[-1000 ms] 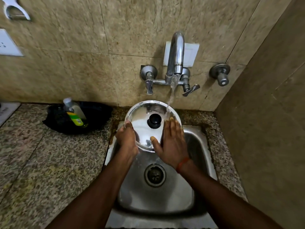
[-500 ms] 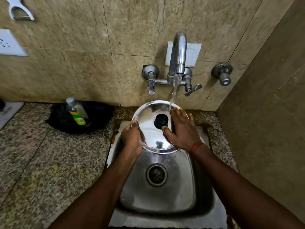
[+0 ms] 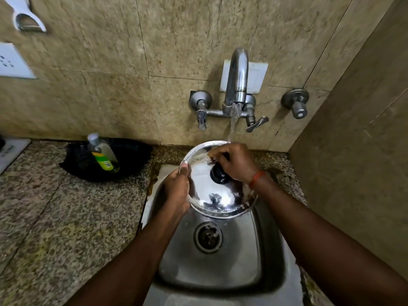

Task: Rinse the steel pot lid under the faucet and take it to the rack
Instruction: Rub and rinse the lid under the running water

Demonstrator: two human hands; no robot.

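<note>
— Right hand [image 3: 236,163] has slid up from the lid's [image 3: 217,196] lower right to its far edge, fingers now curled over the top by the knob [image 3: 218,173], straight under the stream.

— And the left hand [image 3: 177,191]?

— Same job as before: it pinches the left rim, thumb on top, fingers underneath and out of sight. It holds the lid tilted over the sink [image 3: 271,239], above the drain [image 3: 208,237].

— So what is the right hand doing there?

— Rubbing, I'd judge. The fingers are bent and narrow against the steel, though I cannot tell whether they close on anything. Water from the faucet [image 3: 237,78] strikes just where they sit.

— Then the rinse isn't finished.

— Likely not. The lid's near half shows no water running over it. No rack is in view either, only a bottle [image 3: 102,153] on the counter [image 3: 66,217] to the left, so carrying comes later.
</note>
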